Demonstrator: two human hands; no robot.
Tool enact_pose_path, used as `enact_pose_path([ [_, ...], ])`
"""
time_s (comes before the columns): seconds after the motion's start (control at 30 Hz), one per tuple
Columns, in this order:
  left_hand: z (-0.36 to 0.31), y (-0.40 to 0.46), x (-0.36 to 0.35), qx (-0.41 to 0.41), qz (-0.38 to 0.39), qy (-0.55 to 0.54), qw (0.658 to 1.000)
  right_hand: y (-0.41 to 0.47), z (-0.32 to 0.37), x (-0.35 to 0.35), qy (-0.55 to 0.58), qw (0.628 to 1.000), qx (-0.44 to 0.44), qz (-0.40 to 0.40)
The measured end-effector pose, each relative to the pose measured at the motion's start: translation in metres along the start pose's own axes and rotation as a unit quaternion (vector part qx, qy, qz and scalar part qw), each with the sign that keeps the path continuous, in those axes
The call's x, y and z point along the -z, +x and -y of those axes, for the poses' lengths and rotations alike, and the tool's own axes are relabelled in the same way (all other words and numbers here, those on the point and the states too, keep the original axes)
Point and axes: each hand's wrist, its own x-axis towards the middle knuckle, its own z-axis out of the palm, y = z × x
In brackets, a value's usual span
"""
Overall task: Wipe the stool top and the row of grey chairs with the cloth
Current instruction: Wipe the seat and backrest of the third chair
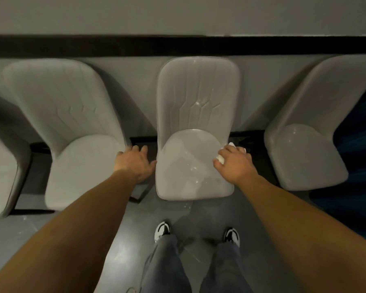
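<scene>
A row of grey padded chairs stands against the wall. The middle chair (pixel 190 161) is right in front of me, its seat showing damp, shiny patches. My right hand (pixel 234 163) presses a small white cloth (pixel 221 159) on the seat's right edge, and bits of cloth stick out past the fingers. My left hand (pixel 135 162) is spread between the middle chair and the left chair (pixel 72 157), its fingers touching the left edge of the middle seat. No stool is in view.
A third chair (pixel 304 157) stands to the right and part of another chair (pixel 0 178) at the far left. Behind them runs a grey wall with a black band (pixel 178 46). My shoes (pixel 163 230) stand on the glossy grey floor.
</scene>
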Motion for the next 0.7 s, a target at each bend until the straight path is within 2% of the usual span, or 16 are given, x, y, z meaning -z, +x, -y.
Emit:
enact_pose_path([
  [0.17, -0.018, -0.009, -0.013, 0.057, -0.014, 0.004, 0.998, 0.029, -0.019, -0.007, -0.015, 0.998, 0.064, 0.021],
  [0.37, -0.079, -0.010, -0.038, 0.114, -0.038, -0.013, 0.993, 0.051, -0.068, -0.021, -0.031, 0.990, 0.136, 0.027],
  [0.57, -0.139, 0.020, -0.072, 0.090, -0.049, -0.003, 0.995, 0.070, -0.103, -0.053, -0.003, 0.985, 0.173, 0.019],
  [0.7, -0.135, 0.053, -0.108, 0.130, -0.051, -0.019, 0.990, 0.093, -0.102, -0.093, 0.021, 0.982, 0.188, 0.009],
])
